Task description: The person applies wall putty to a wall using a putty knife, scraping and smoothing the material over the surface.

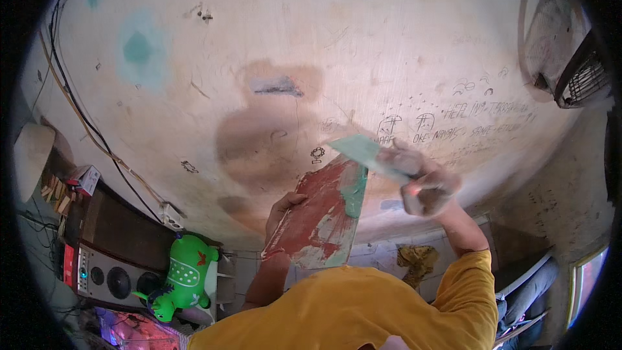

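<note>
My left hand [283, 212] grips the left edge of a flat reddish board [314, 210], tilted in front of my chest. Pale streaks cover the board, and a thick strip of green putty [353, 189] lies along its upper right side. In my right hand [431, 188], slightly blurred, is a putty knife [356, 149]. Its wide blade is coated pale green and is just above the board's top corner; whether they touch I cannot tell. Beyond both hands rises a stained whitish wall [363, 39] with a grey, damaged spot [277, 85] and a green patch [137, 48].
To the left stand a speaker [116, 282] and a green inflatable animal toy [189, 275]. Cables run down the wall to a socket box [172, 216]. At the upper right is a fan [583, 74]. A crumpled brownish cloth [416, 262] lies on the tiled floor near jeans [531, 288].
</note>
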`<state>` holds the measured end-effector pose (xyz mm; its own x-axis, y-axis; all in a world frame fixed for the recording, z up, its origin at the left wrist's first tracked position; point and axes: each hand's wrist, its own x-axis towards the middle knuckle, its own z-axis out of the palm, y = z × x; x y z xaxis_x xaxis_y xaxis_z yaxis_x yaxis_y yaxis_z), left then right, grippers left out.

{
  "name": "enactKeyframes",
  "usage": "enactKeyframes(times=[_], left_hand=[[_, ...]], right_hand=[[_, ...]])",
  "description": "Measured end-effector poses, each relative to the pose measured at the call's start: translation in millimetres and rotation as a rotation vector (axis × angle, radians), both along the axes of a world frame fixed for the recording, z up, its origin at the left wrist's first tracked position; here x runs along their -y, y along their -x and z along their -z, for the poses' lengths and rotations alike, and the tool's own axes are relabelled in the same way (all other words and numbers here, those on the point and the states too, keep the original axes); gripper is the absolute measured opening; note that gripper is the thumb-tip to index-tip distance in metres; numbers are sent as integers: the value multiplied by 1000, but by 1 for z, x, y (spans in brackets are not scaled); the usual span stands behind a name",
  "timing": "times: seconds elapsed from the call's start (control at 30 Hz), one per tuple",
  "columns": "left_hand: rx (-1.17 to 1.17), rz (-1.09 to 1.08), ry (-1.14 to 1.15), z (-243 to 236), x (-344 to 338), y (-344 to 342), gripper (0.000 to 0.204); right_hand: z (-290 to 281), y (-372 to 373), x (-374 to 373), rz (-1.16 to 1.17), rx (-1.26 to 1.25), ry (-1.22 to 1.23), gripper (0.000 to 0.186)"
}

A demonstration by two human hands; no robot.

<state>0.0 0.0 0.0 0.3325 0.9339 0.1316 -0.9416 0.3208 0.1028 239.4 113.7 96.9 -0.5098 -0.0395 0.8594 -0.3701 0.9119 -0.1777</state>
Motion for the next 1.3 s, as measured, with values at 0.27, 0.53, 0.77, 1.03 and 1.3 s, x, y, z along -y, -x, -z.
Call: enactKeyframes(times=[0.27,0.53,0.77,1.03,1.3], left_hand=[[24,-181,53,-32,-1,-24,36],[162,-476,38,14,-1,-4,33],[438,-207,-87,25,-7,-16,39],[677,89,-227,1,-15,-31,49],[595,-4,-216,4,-16,-12,37]], right_hand=[[11,-6,5,234,54,-148,18],[35,-45,9,242,24,-214,20],[32,4,-17,133,-497,24,24],[57,43,9,278,-374,128,18],[84,-4,11,363,-245,391,15]])
